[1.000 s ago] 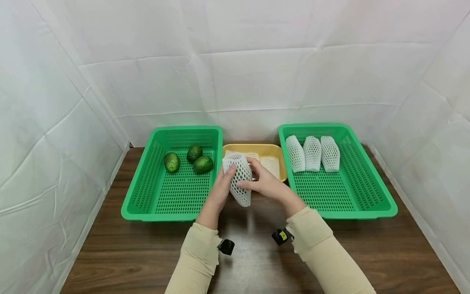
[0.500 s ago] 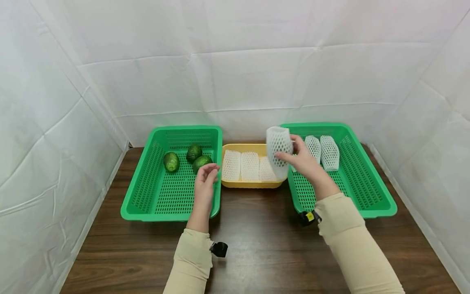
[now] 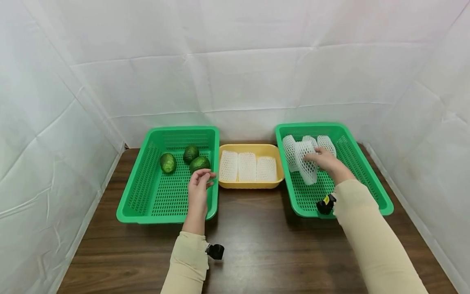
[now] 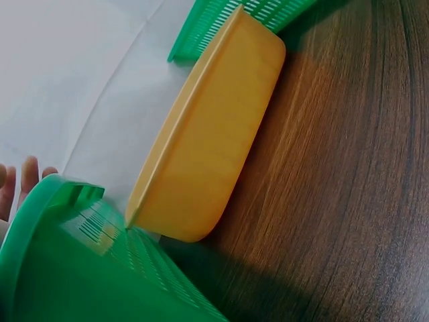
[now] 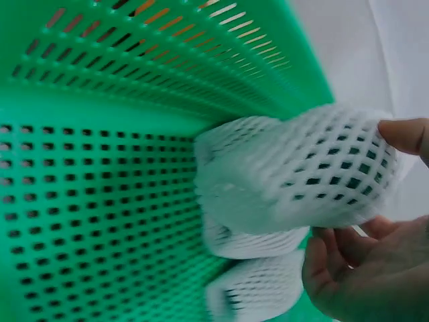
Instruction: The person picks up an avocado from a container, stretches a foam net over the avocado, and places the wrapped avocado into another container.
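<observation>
My right hand [image 3: 324, 160] grips an avocado in a white foam net sleeve [image 3: 306, 161], thumb on one side and fingers on the other, over the right green basket [image 3: 349, 211]. Dark green shows through the mesh of this sleeve [image 5: 342, 168] in the right wrist view. Behind and beside it lie several more white net sleeves [image 3: 326, 143], partly hidden by the held one. My left hand [image 3: 199, 183] holds nothing, its fingers loosely bent, above the right rim of the left green basket [image 3: 165, 218]. Inside that basket are three dark green avocados [image 3: 168, 163].
Between the baskets stands a yellow tray [image 3: 251, 185] with three flat white net sleeves [image 3: 247, 166] in it. All rest on a dark wooden table [image 3: 253, 245], with white sheeting [image 3: 249, 81] behind and at both sides.
Both hands held the sleeved avocado over the yellow tray; the left hand then let go and drew left. My right hand has carried it rightward and down into the right basket.
</observation>
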Motion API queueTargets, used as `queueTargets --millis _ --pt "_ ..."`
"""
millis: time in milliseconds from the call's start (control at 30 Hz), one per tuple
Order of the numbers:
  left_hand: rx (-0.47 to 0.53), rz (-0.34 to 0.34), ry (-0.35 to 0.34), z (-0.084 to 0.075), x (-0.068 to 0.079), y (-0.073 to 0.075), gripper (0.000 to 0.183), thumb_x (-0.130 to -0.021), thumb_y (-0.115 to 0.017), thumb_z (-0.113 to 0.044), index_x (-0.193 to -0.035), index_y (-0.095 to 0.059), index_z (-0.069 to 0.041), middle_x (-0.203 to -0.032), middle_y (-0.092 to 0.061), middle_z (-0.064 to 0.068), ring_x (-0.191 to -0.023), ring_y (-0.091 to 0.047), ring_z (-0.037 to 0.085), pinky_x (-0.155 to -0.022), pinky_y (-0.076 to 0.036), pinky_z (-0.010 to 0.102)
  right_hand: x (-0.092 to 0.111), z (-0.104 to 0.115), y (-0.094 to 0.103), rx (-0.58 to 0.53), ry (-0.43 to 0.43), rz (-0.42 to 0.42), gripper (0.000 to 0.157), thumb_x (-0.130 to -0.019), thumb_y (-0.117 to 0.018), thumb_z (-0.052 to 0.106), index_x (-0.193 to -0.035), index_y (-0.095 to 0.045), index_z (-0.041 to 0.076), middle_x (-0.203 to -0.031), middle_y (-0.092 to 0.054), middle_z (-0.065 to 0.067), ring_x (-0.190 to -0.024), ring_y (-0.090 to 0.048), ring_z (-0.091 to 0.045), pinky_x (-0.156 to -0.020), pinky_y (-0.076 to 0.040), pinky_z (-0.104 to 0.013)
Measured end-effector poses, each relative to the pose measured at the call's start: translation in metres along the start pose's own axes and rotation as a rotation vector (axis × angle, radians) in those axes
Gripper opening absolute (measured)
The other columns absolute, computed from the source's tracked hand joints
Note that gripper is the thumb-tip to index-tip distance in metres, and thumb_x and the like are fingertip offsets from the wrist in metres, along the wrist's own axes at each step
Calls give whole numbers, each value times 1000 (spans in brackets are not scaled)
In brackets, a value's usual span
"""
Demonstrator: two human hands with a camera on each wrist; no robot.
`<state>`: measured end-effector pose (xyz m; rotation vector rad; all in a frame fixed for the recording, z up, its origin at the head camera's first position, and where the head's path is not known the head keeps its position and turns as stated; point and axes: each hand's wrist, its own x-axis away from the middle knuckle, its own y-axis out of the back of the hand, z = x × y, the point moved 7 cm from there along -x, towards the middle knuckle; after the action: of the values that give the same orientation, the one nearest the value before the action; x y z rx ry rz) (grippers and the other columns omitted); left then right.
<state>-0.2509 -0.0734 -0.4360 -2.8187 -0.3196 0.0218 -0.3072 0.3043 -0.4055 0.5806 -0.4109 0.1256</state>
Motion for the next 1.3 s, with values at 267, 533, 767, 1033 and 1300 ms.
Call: queueTargets --millis 267,533,767,1033,1300 --pt "-5 -19 6 3 0 3 11 -96 -48 -7 -100 -57 -2 -88 -63 8 -88 -59 20 -81 -45 35 -13 -23 -17 -11 -66 137 82 -90 -53 23 -145 0 -6 -148 -3 -30 -133 -16 -45 -96 -38 -50" --pt "-8 -2 8 5 0 2 16 -96 -48 -8 -104 -55 3 -86 -63 5 -86 -59 19 -82 -45 35 -24 -33 -28 -27 -124 176 80 -90 -51 17 -145 2 -7 -148 -2 -31 -129 -19 -50 -88 -45 -47" --pt "-11 -5 0 3 0 2 16 -95 -47 -6 -104 -55 5 -85 -63 4 -86 -60 18 -81 -45 34 -28 -33 -32 -80 -129 193 78 -89 -52 14 -145 0 -6 -147 -2 -31 -129 -19 -51 -88 -46 -46" --pt "-20 -4 0 2 -2 1 16 -95 -48 -6 -104 -55 5 -85 -62 6 -86 -59 18 -82 -45 35 -33 -31 -36 -47 -124 178 30 -89 -53 11 -96 -32 -9 -110 -32 -29 -113 -38 -44 -82 -45 -47" --pt "-19 -13 2 3 -2 2 11 -95 -48 -6 -100 -57 -1 -85 -63 6 -85 -60 18 -82 -45 35 -31 -32 -34 41 -172 159 76 -90 -54 19 -144 -7 -8 -145 -9 -31 -126 -27 -48 -87 -44 -52"
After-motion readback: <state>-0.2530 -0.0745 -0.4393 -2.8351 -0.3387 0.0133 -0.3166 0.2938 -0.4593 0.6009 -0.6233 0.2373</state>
